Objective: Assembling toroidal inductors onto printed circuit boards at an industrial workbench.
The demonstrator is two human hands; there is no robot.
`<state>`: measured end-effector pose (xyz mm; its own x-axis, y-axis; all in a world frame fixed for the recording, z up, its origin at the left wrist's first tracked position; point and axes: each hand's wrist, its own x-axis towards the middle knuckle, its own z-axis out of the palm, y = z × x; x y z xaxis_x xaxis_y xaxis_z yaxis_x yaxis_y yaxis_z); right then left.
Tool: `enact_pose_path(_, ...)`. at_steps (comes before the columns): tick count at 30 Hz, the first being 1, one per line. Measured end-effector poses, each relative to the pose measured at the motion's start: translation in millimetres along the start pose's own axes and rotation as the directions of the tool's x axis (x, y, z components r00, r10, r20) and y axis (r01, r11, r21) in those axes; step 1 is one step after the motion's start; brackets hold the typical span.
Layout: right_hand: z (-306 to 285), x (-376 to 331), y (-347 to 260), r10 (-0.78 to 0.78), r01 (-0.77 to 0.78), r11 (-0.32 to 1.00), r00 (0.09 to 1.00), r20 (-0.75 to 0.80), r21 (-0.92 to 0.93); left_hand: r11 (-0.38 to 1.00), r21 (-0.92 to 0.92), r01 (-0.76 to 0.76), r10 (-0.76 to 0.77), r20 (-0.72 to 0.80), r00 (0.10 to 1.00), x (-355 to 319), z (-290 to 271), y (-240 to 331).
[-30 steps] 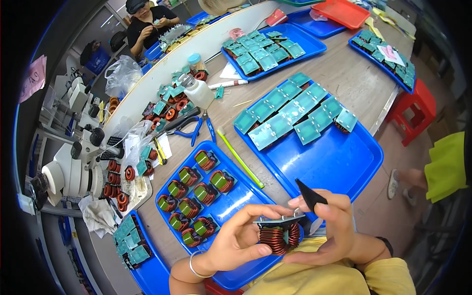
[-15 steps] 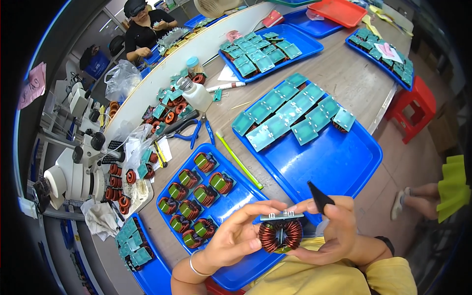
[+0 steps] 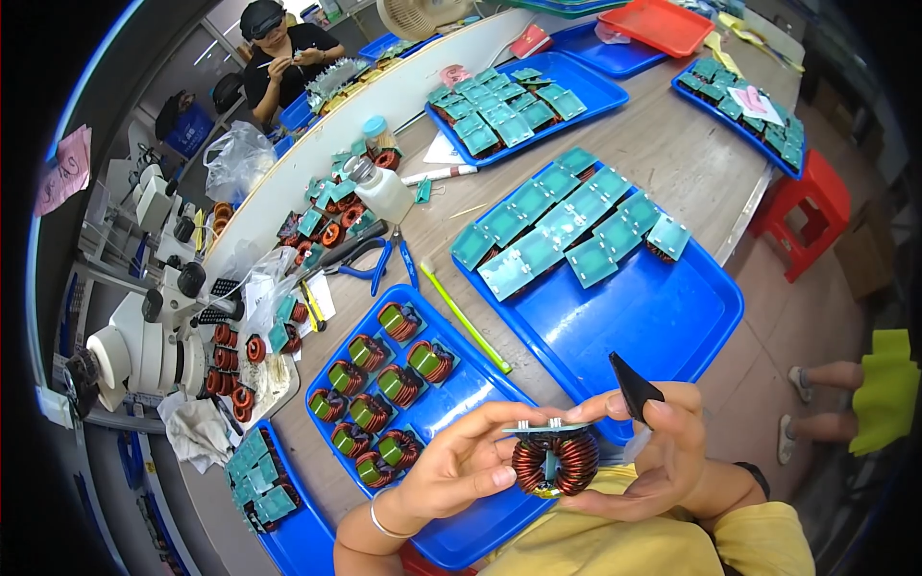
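Observation:
Between my two hands, close to my body, is a copper-wound toroidal coil (image 3: 569, 461) with a small green circuit board (image 3: 547, 428) across its top. My left hand (image 3: 468, 456) pinches it from the left, fingers on the board and thumb by the winding. From the other side my right hand (image 3: 663, 446) steadies it, fingertips at the board's edge and lower down at the coil. That hand also carries a black tool with a flat, pointed tip (image 3: 632, 384), aimed up and left; its rest is hidden by the fingers.
Left of my hands, a blue tray (image 3: 451, 384) bears several coils with green tops. Ahead, another blue tray (image 3: 663, 307) holds rows of board-topped coils. Blue-handled pliers (image 3: 370, 264), a yellow-green stick (image 3: 468, 322) and a white bottle (image 3: 382, 192) lie or stand beyond. A co-worker (image 3: 288, 58) sits opposite.
The coil and board have turned slightly and shifted a little right between my hands. The black tool has moved a bit right too. Across the partition, the co-worker's hands have come together.

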<state>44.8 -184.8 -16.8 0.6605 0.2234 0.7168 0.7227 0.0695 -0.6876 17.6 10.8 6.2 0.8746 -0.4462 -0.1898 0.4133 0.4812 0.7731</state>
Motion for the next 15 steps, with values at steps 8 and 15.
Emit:
enact_pose_path(8, -8, 10, -6, 0.102, -0.111, 0.992, 0.983, 0.153, 0.053, 0.984, -0.171, 0.060, -0.024, 0.205, 0.979, -1, -16, -7)
enact_pose_path(15, -4, 5, -1, 0.135, -0.159, 0.943, 0.986, 0.101, 0.292, 0.975, -0.193, 0.108, -0.063, 0.227, 0.972, 1, -15, -11)
